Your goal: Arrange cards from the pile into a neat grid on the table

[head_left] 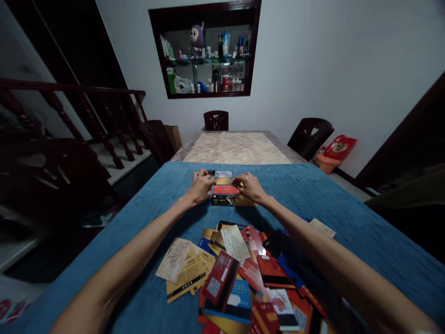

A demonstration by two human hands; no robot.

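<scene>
While both arms reach to the frame's centre, the left hand (200,186) and right hand (249,187) pinch a red card (225,189) atop a small row of cards (222,200); a loose card heap (243,278) sprawls below on the blue cloth (347,208), dark chairs (309,135) beyond.

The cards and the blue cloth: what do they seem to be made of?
Cards: likely thin plastic, glossy printed faces; some catch light, and several show dark stripes. The pale one looks matte, perhaps paper. Blue cloth: woven fabric, soft matte surface with fine ribbed texture. Both hands touch the cards in the row.
</scene>
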